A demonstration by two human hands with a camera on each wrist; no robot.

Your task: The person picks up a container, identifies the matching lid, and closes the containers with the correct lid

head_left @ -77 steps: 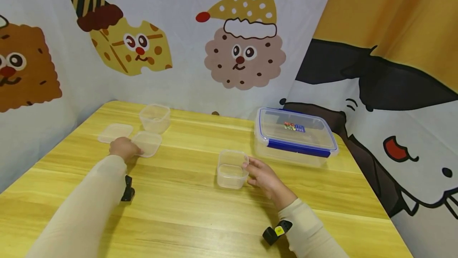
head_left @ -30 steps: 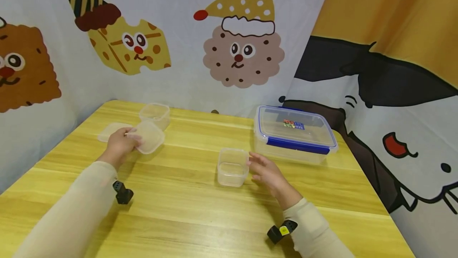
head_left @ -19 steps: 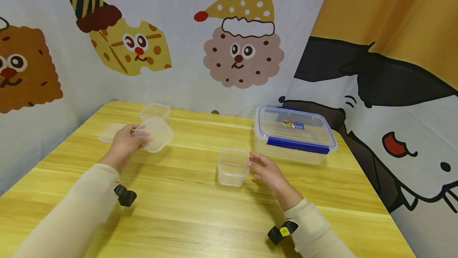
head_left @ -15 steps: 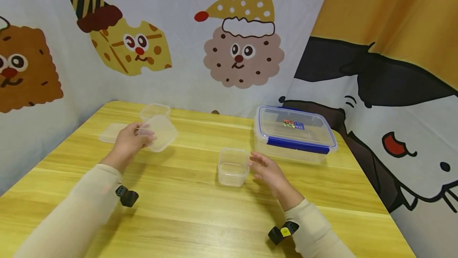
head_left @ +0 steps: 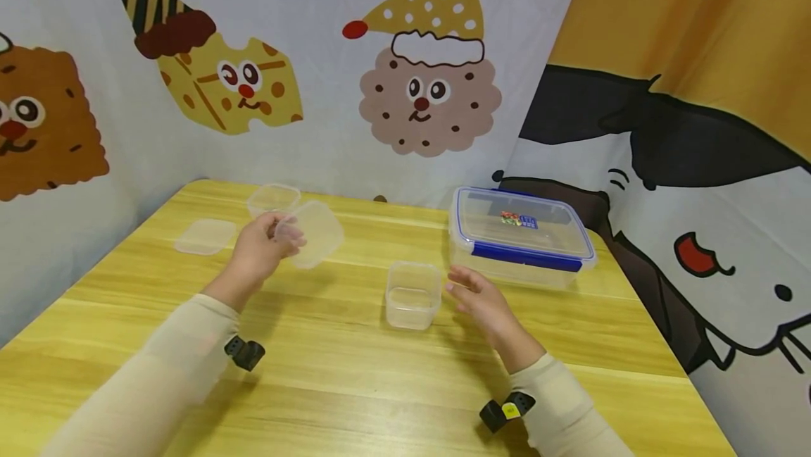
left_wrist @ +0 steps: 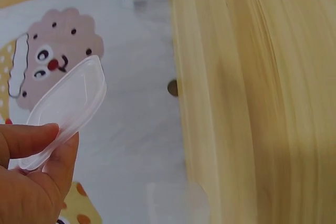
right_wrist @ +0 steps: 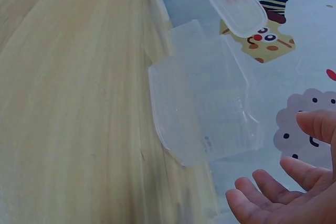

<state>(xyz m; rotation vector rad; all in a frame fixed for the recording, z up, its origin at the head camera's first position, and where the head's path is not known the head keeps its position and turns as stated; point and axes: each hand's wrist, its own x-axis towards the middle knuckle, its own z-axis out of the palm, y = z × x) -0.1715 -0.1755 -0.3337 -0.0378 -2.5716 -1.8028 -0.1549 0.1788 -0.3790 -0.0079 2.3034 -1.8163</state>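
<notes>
- Has a clear, squarish small tub [head_left: 413, 295] upright and uncovered on the wooden table [head_left: 355, 386].
- Pinches a frosted held lid [head_left: 319, 235] in the left hand [head_left: 260, 249], to the left of and a little behind the small tub, raised over the table and apart from the small tub's rim.
- Shows the grip of the left hand closed about one edge of the held lid, thumb on one face and fingers on the other; tilts the held lid rather than laying it flat.
- Holds the right hand [head_left: 484, 302] just beside the small tub's right wall, its grip spread, fingers loosely bent, with a thin gap before the plastic.
- Has a second tub [head_left: 266, 198] farther back and to the left of the small tub, near the table's rear edge, partly hidden behind the left hand and the held lid.
- Has a spare lid [head_left: 205, 236] flat on the table, well to the left of the small tub and somewhat behind.
- Has a large box [head_left: 522, 232] behind and to the right of the small tub, with a blue-edged clear cover on top and a blue clip [head_left: 527, 256] along the front.
- Shows a printed cloth [head_left: 329, 154] beyond the small tub, patterned with cartoon snacks.
</notes>
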